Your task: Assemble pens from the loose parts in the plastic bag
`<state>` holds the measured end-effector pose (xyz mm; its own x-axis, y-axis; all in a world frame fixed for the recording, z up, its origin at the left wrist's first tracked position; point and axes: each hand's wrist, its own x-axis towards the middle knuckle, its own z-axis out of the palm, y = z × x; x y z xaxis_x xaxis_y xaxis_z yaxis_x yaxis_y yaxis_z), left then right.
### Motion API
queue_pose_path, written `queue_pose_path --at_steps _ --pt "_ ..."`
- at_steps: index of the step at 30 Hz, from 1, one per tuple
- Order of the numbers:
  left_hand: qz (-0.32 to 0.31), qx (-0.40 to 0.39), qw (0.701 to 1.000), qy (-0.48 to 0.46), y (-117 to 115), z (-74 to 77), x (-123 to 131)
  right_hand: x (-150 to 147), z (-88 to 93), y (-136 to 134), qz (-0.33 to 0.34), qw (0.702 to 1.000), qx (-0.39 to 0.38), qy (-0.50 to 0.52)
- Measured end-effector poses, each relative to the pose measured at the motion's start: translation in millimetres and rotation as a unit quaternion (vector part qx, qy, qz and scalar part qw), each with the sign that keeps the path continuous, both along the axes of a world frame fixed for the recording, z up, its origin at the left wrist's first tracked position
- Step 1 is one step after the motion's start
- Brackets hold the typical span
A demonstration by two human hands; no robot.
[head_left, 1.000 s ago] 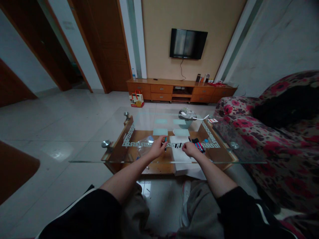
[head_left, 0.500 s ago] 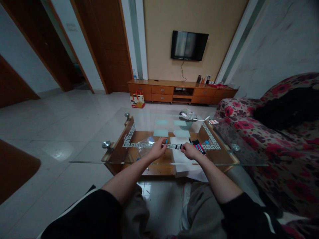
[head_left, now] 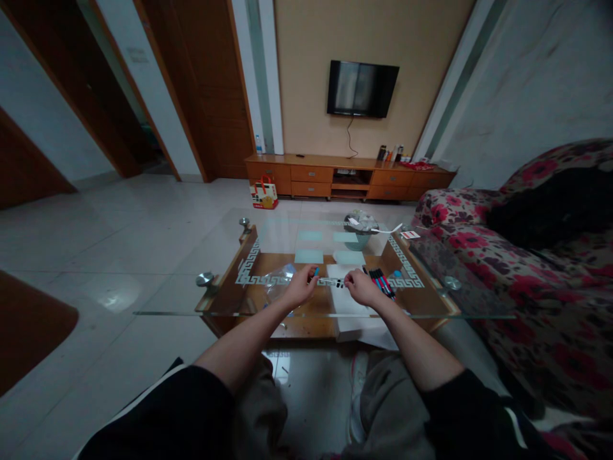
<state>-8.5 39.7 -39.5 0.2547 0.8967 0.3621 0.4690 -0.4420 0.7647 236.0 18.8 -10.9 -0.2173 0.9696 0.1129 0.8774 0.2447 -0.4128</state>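
Over the glass coffee table [head_left: 225,300], my left hand [head_left: 301,286] is closed on a small blue pen part [head_left: 316,271] that sticks up past its fingertips. My right hand [head_left: 363,287] is pinched shut a short way to the right, and what its fingertips hold is too small to make out. Small black pieces [head_left: 340,283], perhaps pen caps, lie right beside those fingertips. Several black, pink and blue pens [head_left: 382,283] lie together just beyond my right wrist. A crumpled clear plastic bag [head_left: 278,281] is to the left of my left hand.
A white box [head_left: 348,327] shows below the glass. A lined waste basket [head_left: 360,237] stands past the table's far side. To the right is a flowered sofa [head_left: 460,223]. A TV cabinet [head_left: 311,172] and a carrier bag [head_left: 264,193] are farther off.
My left hand has shifted slightly left with the blue pen part. My right hand has moved a little left, closer to the small black pieces. The pens lie as before.
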Motion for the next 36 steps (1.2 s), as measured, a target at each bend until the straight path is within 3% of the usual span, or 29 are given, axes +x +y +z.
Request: queue_pose_path --at_steps 14,23,29,36 --pt "0.013 -0.056 0.995 -0.087 4.3 -0.8 0.5 -4.0 10.4 0.3 0.011 0.992 0.093 0.078" --pt "0.022 -0.091 0.988 -0.121 4.9 1.6 0.6 -12.7 23.1 -8.7 0.002 0.986 0.077 0.149" --pt "0.004 -0.083 0.990 -0.115 2.8 1.0 5.2 -18.6 22.9 -6.0 -0.032 0.959 0.051 0.278" --pt "-0.030 -0.061 0.995 -0.079 -6.6 4.9 7.8 -16.6 20.3 1.3 -0.116 0.891 0.061 0.434"
